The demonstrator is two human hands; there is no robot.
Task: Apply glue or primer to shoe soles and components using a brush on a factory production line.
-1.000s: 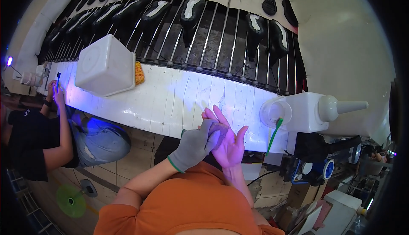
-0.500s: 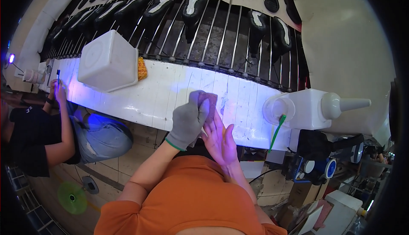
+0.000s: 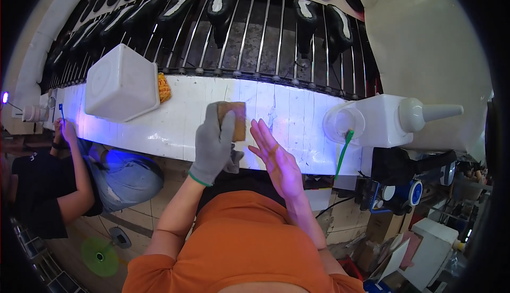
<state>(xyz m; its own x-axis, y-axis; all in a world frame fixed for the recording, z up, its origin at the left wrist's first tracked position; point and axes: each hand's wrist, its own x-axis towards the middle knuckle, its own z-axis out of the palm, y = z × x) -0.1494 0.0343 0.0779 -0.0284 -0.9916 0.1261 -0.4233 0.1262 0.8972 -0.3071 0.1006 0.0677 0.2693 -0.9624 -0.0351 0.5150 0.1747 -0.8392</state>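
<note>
My left hand [image 3: 210,147], in a grey glove with a green cuff, grips a flat brown square pad [image 3: 239,121] between thumb and fingers, just above the white bench [image 3: 178,128]. What the pad is made of cannot be told. To its right, my bare right hand [image 3: 280,165] is stretched out with its fingers apart, not touching the pad. Further right on the bench are a clear round cup [image 3: 336,126], with a green brush [image 3: 344,154] leaning over its rim, and a white squeeze bottle [image 3: 380,120] with a long nozzle.
Beyond the bench runs a roller conveyor [image 3: 249,32] carrying several black shoes [image 3: 223,6] with white patches. A white plastic box [image 3: 119,83] stands at the left beside an orange-yellow cloth [image 3: 164,88]. At the far left sits a person [image 3: 74,171] holding a blue brush [image 3: 61,111].
The two hands have come apart; earlier the pad was pressed against my right palm. My left hand with the pad has shifted left. The whole view has turned slightly.
</note>
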